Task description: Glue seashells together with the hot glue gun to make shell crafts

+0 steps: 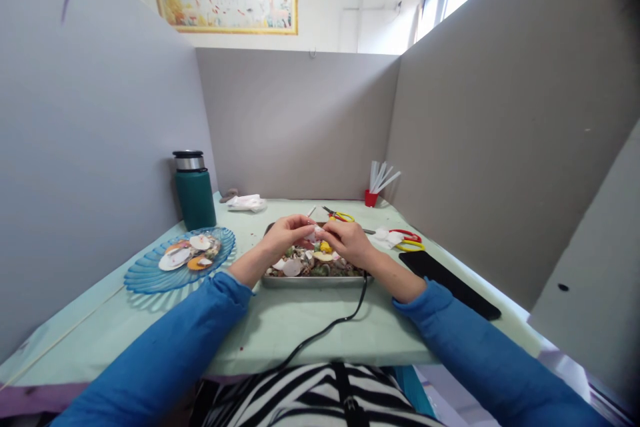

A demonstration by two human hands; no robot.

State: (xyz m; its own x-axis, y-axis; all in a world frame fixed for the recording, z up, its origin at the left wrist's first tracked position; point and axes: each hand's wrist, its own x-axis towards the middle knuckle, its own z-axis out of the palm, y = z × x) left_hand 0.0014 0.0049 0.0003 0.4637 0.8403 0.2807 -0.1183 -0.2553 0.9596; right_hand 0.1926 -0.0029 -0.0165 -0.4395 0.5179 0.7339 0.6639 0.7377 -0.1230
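Both of my hands meet above a metal tray (310, 282) and pinch a small whitish-pink piece (316, 232) between their fingertips. My left hand (287, 237) is closed on its left side, my right hand (350, 241) on its right. Fingers cover much of the piece, so I cannot make out its exact kind. Below, the tray is filled with shells (293, 267), pebble-like bits and greenish material. A small yellow piece (325, 247) lies among them, close under the right hand's fingers. My wrists hide parts of the tray's sides.
On the left are a blue glass-like plate (137, 280) of shells and a green bottle (195, 199). To the right lie scissors (410, 240), white tissue (385, 237) and a flat black slab (450, 283). A red cup (371, 199) holds white sticks. A black cable (325, 329) crosses the front.
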